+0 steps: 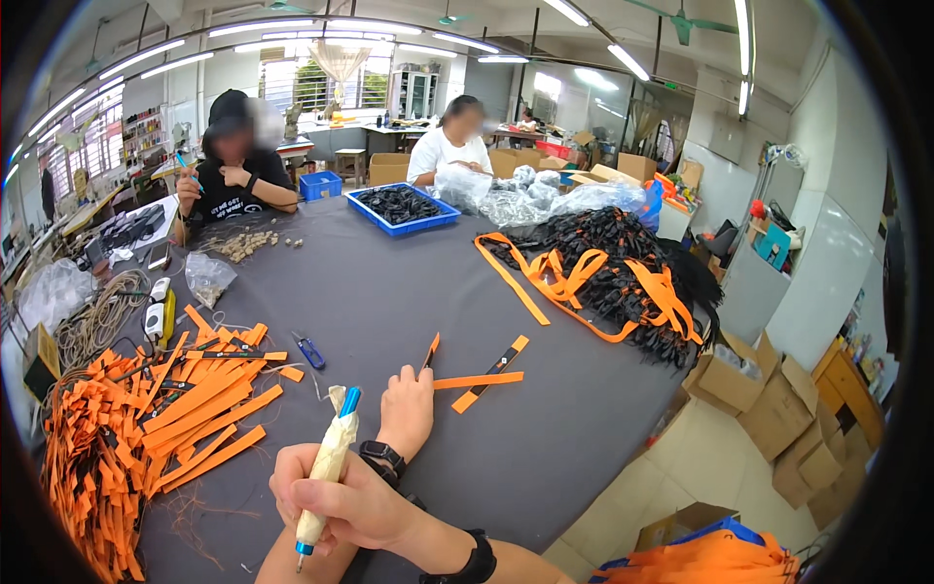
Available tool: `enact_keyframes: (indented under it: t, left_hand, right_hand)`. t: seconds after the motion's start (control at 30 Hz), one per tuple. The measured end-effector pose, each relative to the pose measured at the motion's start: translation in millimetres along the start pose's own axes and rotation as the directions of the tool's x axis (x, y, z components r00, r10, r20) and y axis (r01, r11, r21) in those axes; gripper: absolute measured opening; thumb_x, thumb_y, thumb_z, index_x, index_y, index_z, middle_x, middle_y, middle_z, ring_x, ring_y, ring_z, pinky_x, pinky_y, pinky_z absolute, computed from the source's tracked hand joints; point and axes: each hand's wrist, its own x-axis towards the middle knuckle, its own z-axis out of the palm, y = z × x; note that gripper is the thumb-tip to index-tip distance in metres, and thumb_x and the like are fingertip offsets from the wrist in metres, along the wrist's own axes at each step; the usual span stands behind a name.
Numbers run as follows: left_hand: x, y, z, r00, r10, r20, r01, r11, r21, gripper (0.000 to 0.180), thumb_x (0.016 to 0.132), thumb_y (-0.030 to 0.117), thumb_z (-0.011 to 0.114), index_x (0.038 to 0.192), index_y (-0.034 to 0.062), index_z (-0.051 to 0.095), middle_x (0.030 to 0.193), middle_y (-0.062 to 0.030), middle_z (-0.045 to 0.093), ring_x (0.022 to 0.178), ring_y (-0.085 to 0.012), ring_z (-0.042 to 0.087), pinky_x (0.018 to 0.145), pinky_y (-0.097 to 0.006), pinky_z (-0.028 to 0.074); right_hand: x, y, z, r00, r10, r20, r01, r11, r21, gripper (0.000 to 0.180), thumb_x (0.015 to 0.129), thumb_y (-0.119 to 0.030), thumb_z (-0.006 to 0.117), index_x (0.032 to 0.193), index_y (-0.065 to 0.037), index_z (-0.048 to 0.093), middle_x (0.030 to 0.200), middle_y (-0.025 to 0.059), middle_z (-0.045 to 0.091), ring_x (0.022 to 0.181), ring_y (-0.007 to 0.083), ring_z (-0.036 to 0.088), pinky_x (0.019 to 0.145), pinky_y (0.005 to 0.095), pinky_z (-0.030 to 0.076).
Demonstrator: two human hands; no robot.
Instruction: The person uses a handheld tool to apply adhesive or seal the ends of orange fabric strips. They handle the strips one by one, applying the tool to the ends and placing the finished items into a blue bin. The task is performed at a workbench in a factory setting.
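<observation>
My right hand [341, 496] is closed around a pen-shaped tool [326, 467] wrapped in cream tape, with blue ends and a small metal tip pointing down. It is held above my left forearm. Farther forward, my left hand [407, 404] rests on the dark tabletop, fingers bent over an orange webbing strip [482, 381] that sticks out to the right. Another orange-tipped dark strip [430, 352] shows just beyond the fingers, whose tips are partly hidden. Right of that hand lies an orange strip with a black middle section [491, 375], partly under the held one.
A large heap of orange strips [209, 409] covers the left side, with blue-handled snips [309, 351] beside it. A black strap pile [603, 263] with orange webbing lies far right. Two people sit across the table [370, 282], near a blue tray [404, 230].
</observation>
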Motion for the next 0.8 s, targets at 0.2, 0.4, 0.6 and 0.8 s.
enact_keyframes:
  t: [0.2, 0.4, 0.6, 0.8]
  left_hand:
    - [19, 26, 21, 0.998, -0.042, -0.056, 0.014, 0.902, -0.432, 0.045, 0.088, 0.002, 0.047, 0.133, -0.0021, 0.044, 0.105, -0.0233, 0.057, 0.094, -0.0417, 0.059, 0.080, -0.051, 0.048]
    - [7, 65, 44, 0.921, 0.347, -0.175, -0.330, 0.937, 0.117, 0.045, 0.087, 0.014, 0.056, 0.130, 0.0027, 0.051, 0.108, -0.0134, 0.058, 0.108, -0.0293, 0.054, 0.082, -0.046, 0.044]
    - [-2, 63, 22, 0.930, 0.346, 0.123, -0.359, 0.927, 0.108, 0.026, 0.085, 0.012, 0.056, 0.108, 0.0012, 0.062, 0.097, -0.0118, 0.058, 0.097, -0.0247, 0.055, 0.080, -0.038, 0.047]
    - [-50, 29, -27, 0.901, 0.379, 0.213, -0.430, 0.849, 0.306, 0.007, 0.078, 0.010, 0.059, 0.083, 0.0049, 0.060, 0.077, -0.0096, 0.059, 0.077, -0.0207, 0.061, 0.059, -0.030, 0.052]
  right_hand:
    - [1, 1, -1, 1.000, -0.027, -0.008, 0.028, 0.999, 0.036, 0.030, 0.093, -0.027, 0.061, 0.079, -0.003, 0.048, 0.062, 0.0039, 0.047, 0.046, 0.0083, 0.043, 0.039, 0.0213, 0.036]
    - [-2, -2, -7, 0.999, -0.031, -0.028, 0.032, 0.999, 0.033, 0.030, 0.092, -0.026, 0.061, 0.078, -0.003, 0.048, 0.063, 0.0038, 0.046, 0.048, 0.0088, 0.044, 0.039, 0.0215, 0.036]
    - [-4, -11, -4, 0.998, -0.026, -0.063, 0.027, 0.999, 0.024, 0.029, 0.091, -0.025, 0.062, 0.078, -0.003, 0.049, 0.063, 0.0042, 0.046, 0.047, 0.0090, 0.044, 0.039, 0.0218, 0.036]
    - [-4, -9, -5, 0.996, -0.085, -0.003, 0.085, 0.996, 0.014, 0.020, 0.095, -0.021, 0.056, 0.085, -0.005, 0.050, 0.068, 0.0015, 0.051, 0.047, 0.0051, 0.046, 0.041, 0.0200, 0.038]
